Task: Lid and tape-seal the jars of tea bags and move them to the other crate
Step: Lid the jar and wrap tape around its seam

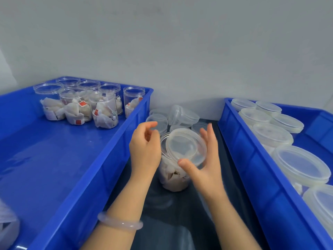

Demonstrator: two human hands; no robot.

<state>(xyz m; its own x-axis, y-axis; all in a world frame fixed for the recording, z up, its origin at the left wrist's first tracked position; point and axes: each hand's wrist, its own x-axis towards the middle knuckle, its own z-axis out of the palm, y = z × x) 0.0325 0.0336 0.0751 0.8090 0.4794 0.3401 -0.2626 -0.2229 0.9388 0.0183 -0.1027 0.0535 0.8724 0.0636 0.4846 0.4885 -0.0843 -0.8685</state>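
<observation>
A clear jar of tea bags (172, 177) stands on the dark surface between two blue crates. A translucent lid (186, 147) sits tilted over its mouth. My right hand (203, 168) pinches this lid, thumb on the near edge and fingers along the far right edge. My left hand (145, 148) is against the jar's left side near the rim, its fingers loosely curled in the air and wrapped round nothing. The left crate (100, 170) holds several open jars of tea bags (104, 110) at its far end. The right crate (239, 147) holds several lidded jars (272, 134).
A heap of loose clear lids (182, 115) lies against the wall just behind the jar. A pale bangle (119, 222) is on my left wrist. A grey wall closes off the back. The gap between the crates is narrow.
</observation>
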